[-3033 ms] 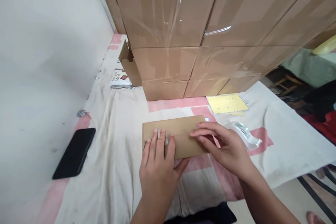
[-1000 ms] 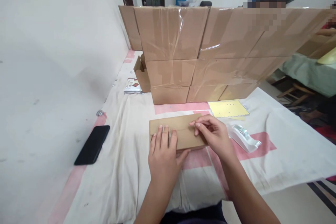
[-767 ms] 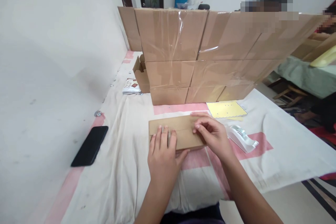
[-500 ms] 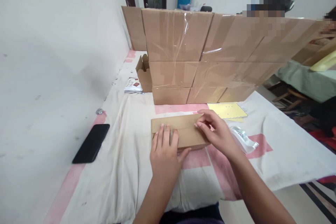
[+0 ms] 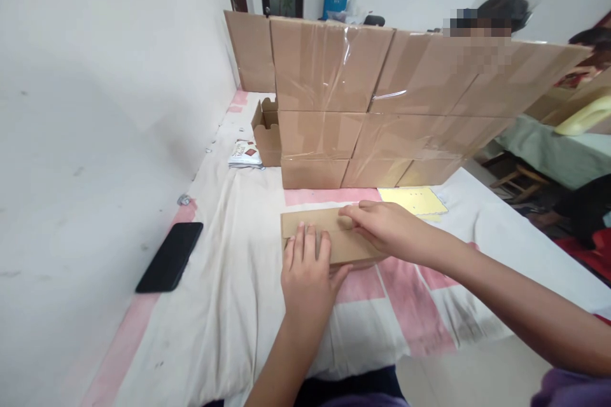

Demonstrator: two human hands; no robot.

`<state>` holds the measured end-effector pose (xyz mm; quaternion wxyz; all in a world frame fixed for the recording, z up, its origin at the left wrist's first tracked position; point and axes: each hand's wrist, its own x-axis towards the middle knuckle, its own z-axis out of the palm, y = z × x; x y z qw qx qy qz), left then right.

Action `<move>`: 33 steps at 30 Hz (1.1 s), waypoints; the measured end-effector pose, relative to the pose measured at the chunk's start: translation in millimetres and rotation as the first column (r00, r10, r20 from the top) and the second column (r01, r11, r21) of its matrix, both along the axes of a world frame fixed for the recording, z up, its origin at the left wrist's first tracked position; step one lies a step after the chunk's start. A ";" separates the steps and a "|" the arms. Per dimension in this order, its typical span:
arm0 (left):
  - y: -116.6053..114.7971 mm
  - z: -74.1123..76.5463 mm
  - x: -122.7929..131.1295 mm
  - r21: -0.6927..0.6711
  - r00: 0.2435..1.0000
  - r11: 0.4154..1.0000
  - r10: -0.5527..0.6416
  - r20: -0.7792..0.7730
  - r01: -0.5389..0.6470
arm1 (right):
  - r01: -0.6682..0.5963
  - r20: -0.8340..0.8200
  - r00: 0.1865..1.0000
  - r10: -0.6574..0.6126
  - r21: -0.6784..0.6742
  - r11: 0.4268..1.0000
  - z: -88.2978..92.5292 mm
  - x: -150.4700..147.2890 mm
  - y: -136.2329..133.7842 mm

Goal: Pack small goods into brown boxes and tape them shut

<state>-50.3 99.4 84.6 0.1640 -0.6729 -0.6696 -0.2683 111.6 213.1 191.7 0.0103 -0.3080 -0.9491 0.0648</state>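
A small closed cardboard box (image 5: 351,243) lies flat in front of me on the cloth, a flap edge running along its top. My left hand (image 5: 308,267) rests on the box's left part, fingers outstretched on the lid and thumb at the near edge. Over the right part of the lid is my right hand (image 5: 377,226), its fingers bent and drawn together against the top near the flap edge. Whatever its fingertips hold, if anything, is hidden. My right forearm covers the spot where the tape dispenser stood.
A wall of taped cardboard boxes (image 5: 319,133) stands behind. An open carton (image 5: 268,143) and printed packets (image 5: 245,154) are at its left, yellow sheets (image 5: 413,200) before it. A black phone (image 5: 170,257) lies left by the wall. Another person (image 5: 506,9) is beyond the boxes.
My right hand has shifted left along the lid and turned palm-down, its forearm now lying lower and further right, covering the tape dispenser. My left hand stays on the box.
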 end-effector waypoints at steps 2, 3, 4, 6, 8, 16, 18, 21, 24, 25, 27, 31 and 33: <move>0.0 -0.1 0.3 0.009 1.000 1.000 -0.002 0.003 0.002 | -0.044 0.059 0.997 0.041 0.052 0.998 -1.1 -1.7 -1.1; -0.3 -0.2 0.6 0.015 1.000 1.000 -0.002 0.006 0.002 | -0.065 0.085 0.995 0.059 0.078 0.995 -1.5 -2.4 -1.9; -0.8 -0.4 0.8 0.023 1.000 1.000 -0.003 0.011 0.003 | -0.084 0.105 0.992 0.073 0.101 0.991 -1.8 -3.2 -3.0; -2.3 -0.9 1.5 0.038 1.000 0.999 -0.006 0.020 0.006 | -0.106 0.132 0.987 0.089 0.121 0.987 -1.5 -5.2 -5.8; -3.8 -1.7 2.2 0.050 0.999 0.999 -0.002 0.037 0.000 | -0.119 0.146 0.984 0.101 0.120 0.986 -0.5 -8.0 -8.8; -1.7 -2.0 2.1 0.034 0.999 0.999 -0.004 0.039 0.003 | -0.081 0.200 0.978 0.062 0.088 0.993 2.0 -16.5 -7.0; -0.8 -0.6 1.6 0.023 0.999 1.000 -0.004 0.041 0.003 | -0.040 0.207 0.978 0.021 0.087 0.995 0.2 -16.2 -1.4; -0.6 1.4 1.3 0.012 0.999 1.000 -0.007 0.041 0.007 | -0.003 0.225 0.974 -0.012 0.064 0.998 -0.7 -15.3 6.2; -1.3 2.0 1.4 0.010 0.999 1.000 -0.004 0.041 0.004 | 0.001 0.211 0.978 -0.003 0.009 1.000 4.7 -15.0 7.1; -1.5 1.9 1.4 0.008 0.999 1.000 -0.002 0.041 0.002 | 0.009 0.204 0.979 -0.007 -0.008 1.000 7.6 -15.2 5.8; -1.6 1.4 1.3 0.007 0.999 1.000 -0.003 0.041 0.002 | 0.020 0.193 0.981 -0.010 -0.050 0.999 13.1 -15.7 2.3; -1.2 0.3 0.6 0.024 0.999 1.000 -0.019 0.048 0.017 | -0.008 0.175 0.984 0.030 -0.121 0.993 17.9 -18.4 -1.1; -0.9 -0.2 0.2 0.032 0.999 0.999 -0.022 0.049 0.020 | -0.009 0.182 0.983 0.034 -0.137 0.990 17.2 -20.9 0.4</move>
